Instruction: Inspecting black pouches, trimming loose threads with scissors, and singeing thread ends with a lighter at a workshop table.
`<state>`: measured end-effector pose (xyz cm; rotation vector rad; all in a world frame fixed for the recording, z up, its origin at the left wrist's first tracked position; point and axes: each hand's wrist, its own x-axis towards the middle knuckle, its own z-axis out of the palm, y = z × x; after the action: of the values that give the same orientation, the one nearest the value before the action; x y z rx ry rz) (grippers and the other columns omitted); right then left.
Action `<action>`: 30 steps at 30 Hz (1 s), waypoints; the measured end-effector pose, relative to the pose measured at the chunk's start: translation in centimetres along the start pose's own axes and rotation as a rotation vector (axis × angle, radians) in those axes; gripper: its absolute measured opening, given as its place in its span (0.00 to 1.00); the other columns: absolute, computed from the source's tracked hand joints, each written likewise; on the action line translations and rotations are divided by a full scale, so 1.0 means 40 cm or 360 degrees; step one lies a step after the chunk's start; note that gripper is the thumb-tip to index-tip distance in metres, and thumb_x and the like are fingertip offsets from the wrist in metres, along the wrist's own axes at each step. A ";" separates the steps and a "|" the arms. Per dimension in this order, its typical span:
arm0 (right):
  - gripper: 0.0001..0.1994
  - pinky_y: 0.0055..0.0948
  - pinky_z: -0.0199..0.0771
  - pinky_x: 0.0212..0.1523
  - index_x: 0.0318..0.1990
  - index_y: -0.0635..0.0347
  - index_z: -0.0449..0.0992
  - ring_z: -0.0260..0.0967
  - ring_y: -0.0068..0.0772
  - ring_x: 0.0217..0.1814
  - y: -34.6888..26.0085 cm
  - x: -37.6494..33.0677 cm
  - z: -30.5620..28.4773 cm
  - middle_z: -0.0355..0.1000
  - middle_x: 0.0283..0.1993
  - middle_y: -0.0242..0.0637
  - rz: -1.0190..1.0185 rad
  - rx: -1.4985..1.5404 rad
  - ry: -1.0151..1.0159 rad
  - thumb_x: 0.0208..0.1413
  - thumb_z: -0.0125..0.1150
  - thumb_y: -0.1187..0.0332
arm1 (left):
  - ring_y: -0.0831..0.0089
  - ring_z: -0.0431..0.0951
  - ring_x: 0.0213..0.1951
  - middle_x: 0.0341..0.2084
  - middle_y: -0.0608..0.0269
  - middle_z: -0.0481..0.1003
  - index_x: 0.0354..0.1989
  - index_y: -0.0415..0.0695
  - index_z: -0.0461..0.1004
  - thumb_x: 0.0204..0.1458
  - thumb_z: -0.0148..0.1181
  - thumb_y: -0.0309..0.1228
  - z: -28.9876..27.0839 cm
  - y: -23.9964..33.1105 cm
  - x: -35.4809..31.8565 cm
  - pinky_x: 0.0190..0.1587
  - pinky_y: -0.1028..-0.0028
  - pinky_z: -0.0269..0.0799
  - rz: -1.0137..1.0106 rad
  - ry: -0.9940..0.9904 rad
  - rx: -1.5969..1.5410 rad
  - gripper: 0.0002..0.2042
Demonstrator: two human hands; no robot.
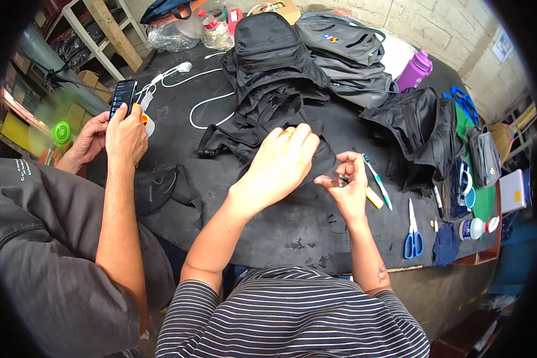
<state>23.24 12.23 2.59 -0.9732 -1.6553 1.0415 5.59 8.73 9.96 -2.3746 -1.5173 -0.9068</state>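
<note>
My left hand [283, 158] is closed over black bag fabric [274, 113] at the middle of the table, its fingers curled and partly hidden from above. Just to its right, my right hand [351, 182] has thumb and fingers bent around a small, shiny, dark object [339, 181], too small to name. The fabric's edge lies between the two hands. Black straps [218, 143] spread left of it. Beside my right hand lie a teal and white toothbrush [378, 182] and a yellow piece [374, 198].
A co-worker at left holds a phone [123, 98]. Black [265, 42] and grey [346, 53] backpacks stand behind. At right are a black bag [414, 131], blue-handled scissors [413, 235], a white bottle [471, 228] and a purple bottle [416, 70]. A white cable [200, 107] crosses the table.
</note>
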 end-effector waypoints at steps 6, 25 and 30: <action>0.23 0.21 0.63 0.40 0.44 0.59 0.59 0.58 0.19 0.35 -0.024 0.003 -0.010 0.61 0.33 0.28 0.0039 0.0141 -0.0179 0.42 0.66 0.74 | 0.59 0.72 0.26 0.27 0.58 0.68 0.30 0.40 0.66 0.46 0.54 0.21 0.012 -0.002 -0.014 0.30 0.66 0.67 -0.0193 0.0161 -0.0304 0.05; 0.10 0.33 0.67 0.28 0.35 0.65 0.74 0.68 0.40 0.28 -0.150 -0.001 -0.030 0.69 0.31 0.38 -0.0566 -0.0698 0.0103 0.42 0.64 0.79 | 0.68 0.74 0.26 0.27 0.61 0.67 0.31 0.40 0.68 0.38 0.58 0.21 0.027 -0.011 -0.008 0.27 0.72 0.69 0.0028 0.0310 -0.0046 0.10; 0.09 0.35 0.64 0.29 0.35 0.62 0.75 0.66 0.40 0.27 -0.161 -0.001 -0.020 0.68 0.29 0.36 -0.0568 -0.0768 0.0117 0.43 0.64 0.77 | 0.69 0.73 0.25 0.27 0.62 0.67 0.30 0.41 0.67 0.37 0.59 0.22 0.032 -0.012 -0.004 0.26 0.73 0.68 0.0069 0.0360 -0.0012 0.10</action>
<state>23.09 10.23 8.78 -0.9519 -1.9718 0.3695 5.64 9.42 8.76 -2.2123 -1.3734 -1.1293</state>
